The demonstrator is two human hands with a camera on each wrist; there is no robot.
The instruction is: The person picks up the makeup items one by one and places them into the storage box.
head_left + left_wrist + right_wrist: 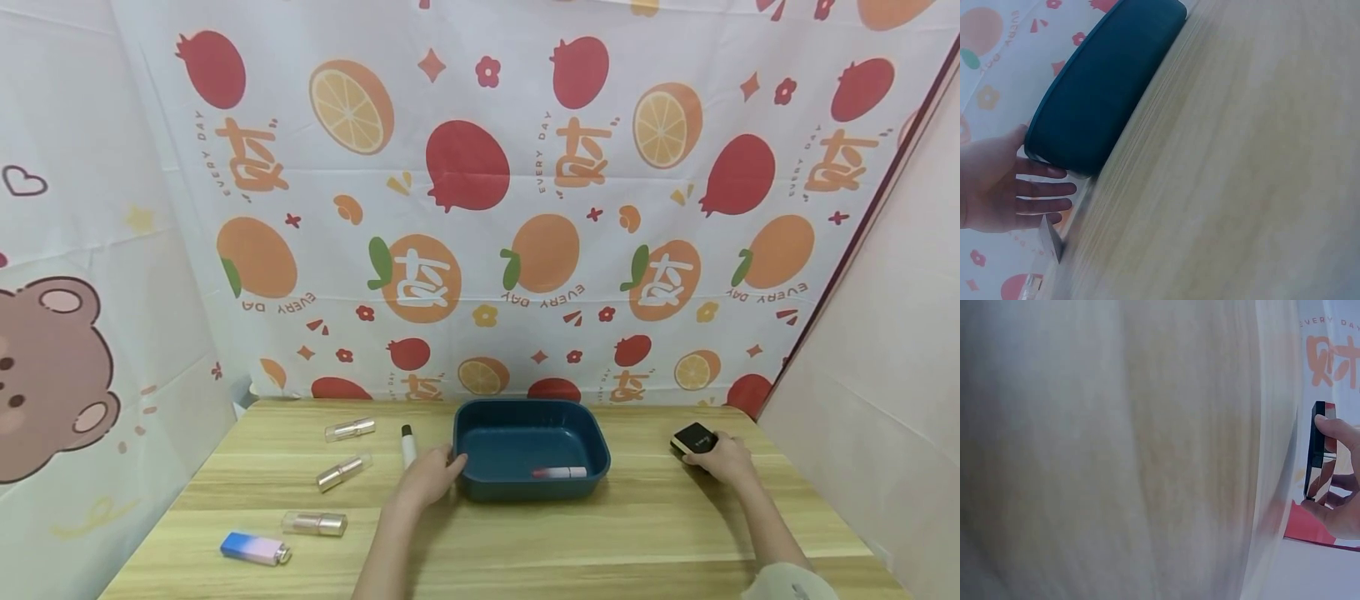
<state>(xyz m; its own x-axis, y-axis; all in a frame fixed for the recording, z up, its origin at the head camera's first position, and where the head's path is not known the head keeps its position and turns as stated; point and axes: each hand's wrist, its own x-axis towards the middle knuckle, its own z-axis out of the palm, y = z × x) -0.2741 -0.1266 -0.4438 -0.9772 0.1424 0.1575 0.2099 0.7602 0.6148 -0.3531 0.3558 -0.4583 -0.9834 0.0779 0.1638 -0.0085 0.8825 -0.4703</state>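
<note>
A dark blue rectangular bin stands on the table, with a white lipstick with a reddish end lying inside. My left hand holds the bin's left end, thumb over the rim; the left wrist view shows its other fingers spread beside the outer wall. To the right of the bin, my right hand grips a black compact case by its edges. Seen from the right wrist, the compact has shiny, mirror-like sides and sits between thumb and fingers.
A white tube with a black cap lies left of the bin. Farther left are several clear-and-metallic lipstick tubes and a blue-pink tube. A fruit-printed curtain hangs behind the wooden table.
</note>
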